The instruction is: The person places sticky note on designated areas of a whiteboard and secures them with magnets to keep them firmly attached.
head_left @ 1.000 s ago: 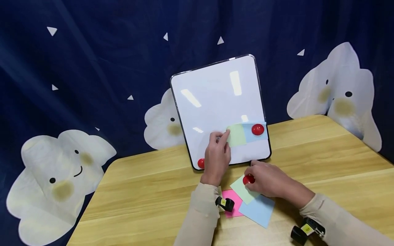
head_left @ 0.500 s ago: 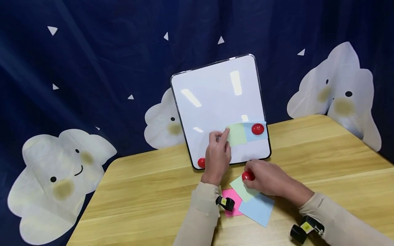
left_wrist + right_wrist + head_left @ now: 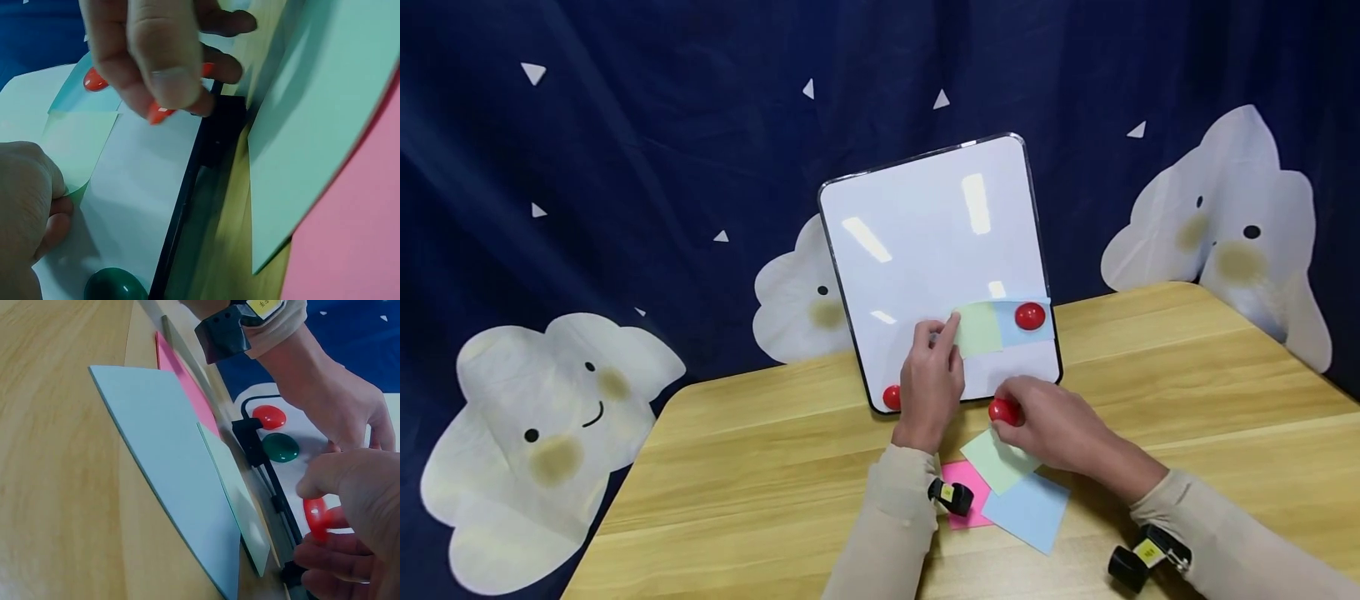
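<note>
Green note [image 3: 979, 328] lies flat against the lower right part of the whiteboard [image 3: 910, 242], its right side meeting the blue note [image 3: 1009, 332] near the board's right edge. The left hand [image 3: 931, 383] reaches its index finger out straight to press the green note's left edge, not curled round it. The right hand [image 3: 1056, 423] pinches a red magnet [image 3: 1002, 411] between thumb and fingers, just in front of the board's lower edge.

As far as the pictures show, one piece looks finished: the blue note has an upper red magnet [image 3: 1030, 316] on it. The green note is in place but bears no magnet, so it appears about half done, seemingly held only by the finger. Two magnets sit unused along the board's lower edge: a corner red magnet [image 3: 891, 397] at the lower left and, beside it in the right wrist view, a green magnet [image 3: 280, 447].

Between the board and the tabletop's near edge, a loose green note [image 3: 998, 467], a loose blue note [image 3: 1028, 512] and a pink note [image 3: 967, 477] overlap on the tabletop [image 3: 760, 467], not put up. Behind everything hangs a dark blue curtain [image 3: 700, 100] with cloud faces.
</note>
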`<state>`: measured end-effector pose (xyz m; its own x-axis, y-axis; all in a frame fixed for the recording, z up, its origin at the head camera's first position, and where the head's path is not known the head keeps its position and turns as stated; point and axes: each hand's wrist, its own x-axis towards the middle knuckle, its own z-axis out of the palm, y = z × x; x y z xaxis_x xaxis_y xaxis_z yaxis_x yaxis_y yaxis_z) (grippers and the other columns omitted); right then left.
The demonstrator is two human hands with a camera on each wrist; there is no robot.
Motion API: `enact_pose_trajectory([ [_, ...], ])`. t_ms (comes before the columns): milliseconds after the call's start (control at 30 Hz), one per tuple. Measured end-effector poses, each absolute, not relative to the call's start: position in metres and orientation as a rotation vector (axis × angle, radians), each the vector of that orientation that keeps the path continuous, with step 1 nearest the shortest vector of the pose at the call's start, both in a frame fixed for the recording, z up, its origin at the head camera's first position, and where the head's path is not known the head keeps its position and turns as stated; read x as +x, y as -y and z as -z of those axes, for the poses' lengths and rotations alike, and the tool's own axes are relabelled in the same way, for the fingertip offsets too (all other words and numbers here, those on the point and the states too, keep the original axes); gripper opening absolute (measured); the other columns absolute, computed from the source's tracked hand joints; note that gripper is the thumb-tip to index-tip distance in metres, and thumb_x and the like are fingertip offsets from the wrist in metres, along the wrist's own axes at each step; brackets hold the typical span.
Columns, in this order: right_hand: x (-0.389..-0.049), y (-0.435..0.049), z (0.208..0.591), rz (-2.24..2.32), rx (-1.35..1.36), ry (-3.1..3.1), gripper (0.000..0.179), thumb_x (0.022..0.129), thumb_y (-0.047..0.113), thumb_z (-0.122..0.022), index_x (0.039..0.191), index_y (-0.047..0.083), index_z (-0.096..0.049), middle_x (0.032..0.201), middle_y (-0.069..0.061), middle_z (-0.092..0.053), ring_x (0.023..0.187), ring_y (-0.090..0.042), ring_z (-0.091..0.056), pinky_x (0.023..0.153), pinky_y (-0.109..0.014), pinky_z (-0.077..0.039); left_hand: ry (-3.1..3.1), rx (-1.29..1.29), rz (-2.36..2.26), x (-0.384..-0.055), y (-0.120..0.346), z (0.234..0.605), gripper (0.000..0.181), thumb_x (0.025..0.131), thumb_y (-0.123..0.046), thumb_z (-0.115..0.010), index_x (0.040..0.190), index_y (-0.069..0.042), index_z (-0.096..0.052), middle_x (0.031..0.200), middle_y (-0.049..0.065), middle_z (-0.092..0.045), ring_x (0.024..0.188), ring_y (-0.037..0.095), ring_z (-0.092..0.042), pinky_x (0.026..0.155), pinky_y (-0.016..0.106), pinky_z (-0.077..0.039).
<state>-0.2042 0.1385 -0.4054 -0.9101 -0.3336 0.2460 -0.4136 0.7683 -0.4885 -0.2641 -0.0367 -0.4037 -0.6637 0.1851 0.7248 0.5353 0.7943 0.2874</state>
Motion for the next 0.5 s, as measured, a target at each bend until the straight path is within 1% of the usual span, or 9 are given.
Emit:
enact_pose_trajectory([
  [133,-0.204,-0.141,0.404,-0.830,0.551,2.718,0.029,0.082,0.020,-0.081,0.106,0.009,-0.068,0.090,0.002,-0.059,0.074,-0.013,-0.055,0.062,-0.028,-0.049,2.255,-0.569,0.641,-0.265,0.034,0.404,0.048,0.096,-0.008,-0.066,0.143,-0.012,-0.057,0.116,0.007,-0.055,0.087,0.014,-0.064,0.082,0.016,-0.052],
  [300,-0.211,-0.141,0.403,-0.838,0.505,2.616,0.040,0.084,0.022,-0.079,0.119,0.009,-0.066,0.099,-0.004,-0.065,0.075,-0.015,-0.063,0.063,-0.031,-0.053,2.275,-0.547,0.619,-0.265,0.035,0.403,0.050,0.095,-0.010,-0.068,0.144,-0.014,-0.056,0.118,0.007,-0.054,0.090,0.013,-0.066,0.086,0.015,-0.051],
  [433,-0.218,-0.141,0.400,-0.825,0.475,2.551,0.040,0.085,0.022,-0.079,0.121,0.010,-0.066,0.096,-0.004,-0.068,0.072,-0.015,-0.065,0.062,-0.034,-0.054,2.278,-0.562,0.622,-0.265,0.035,0.403,0.052,0.094,-0.010,-0.069,0.144,-0.013,-0.056,0.118,0.008,-0.053,0.089,0.013,-0.067,0.086,0.015,-0.050],
  [500,-0.221,-0.141,0.399,-0.799,0.473,2.510,0.038,0.085,0.023,-0.079,0.119,0.011,-0.067,0.093,-0.003,-0.069,0.070,-0.015,-0.065,0.060,-0.034,-0.054,2.268,-0.575,0.623,-0.265,0.035,0.403,0.051,0.094,-0.009,-0.069,0.144,-0.013,-0.056,0.118,0.008,-0.053,0.086,0.014,-0.067,0.083,0.015,-0.052],
])
